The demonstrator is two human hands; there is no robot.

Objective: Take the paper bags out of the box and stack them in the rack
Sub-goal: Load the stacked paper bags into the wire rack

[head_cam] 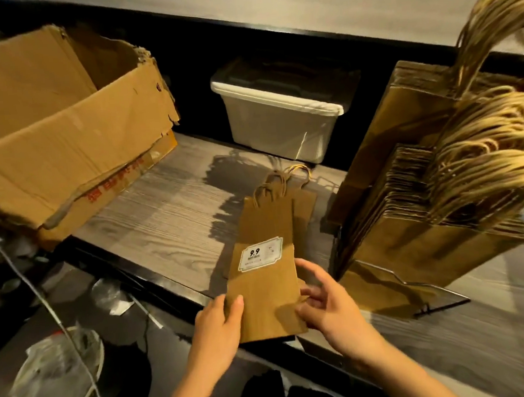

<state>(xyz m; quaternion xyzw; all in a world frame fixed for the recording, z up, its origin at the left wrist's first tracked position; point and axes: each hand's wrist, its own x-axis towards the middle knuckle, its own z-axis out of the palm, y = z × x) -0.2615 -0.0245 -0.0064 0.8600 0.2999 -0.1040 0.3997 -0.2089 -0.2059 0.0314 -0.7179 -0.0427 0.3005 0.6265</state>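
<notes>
Both hands (216, 325) hold paper bags (268, 279) labelled "9.9" (260, 254).

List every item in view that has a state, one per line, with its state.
cardboard box: open, flaps torn
plastic bin: lid on
paper bags: small flat stack, lying on the counter, held at the bottom end
left hand: gripping the stack's left edge
right hand: fingers at the stack's right edge
rack: packed with upright bags, handles up

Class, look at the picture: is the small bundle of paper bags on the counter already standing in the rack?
No, the paper bags lie flat on the counter, held by the left hand and right hand, beside the rack.
</notes>
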